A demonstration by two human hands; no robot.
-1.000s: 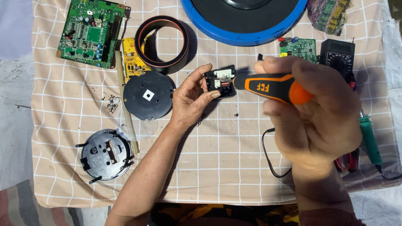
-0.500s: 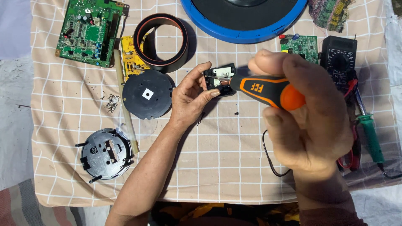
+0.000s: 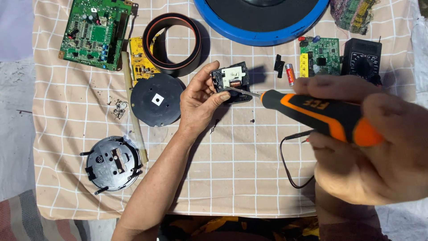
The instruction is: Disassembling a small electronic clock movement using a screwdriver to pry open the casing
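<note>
Small black plastic module w/ copper coil [image 3: 232,81] pinched in left hand [image 3: 200,105]; right hand [image 3: 370,143] grips orange-black screwdriver [image 3: 318,114], tip touching it; green circuit board [image 3: 94,33] at 10 o'clock.

Blue ring [image 3: 263,33] cut by top edge, upper part unseen. Right hand [image 3: 379,147] blurred, running off right edge, hiding most of screwdriver [image 3: 312,114] handle. Small module [image 3: 232,82] partly behind left hand [image 3: 198,105] fingers; inner parts too small to tell. Multimeter [image 3: 363,60] lower part hidden.

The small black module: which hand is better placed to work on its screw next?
Probably the right hand: it holds the orange-black screwdriver, tip already at the small black module. The left hand grips the module.
</note>
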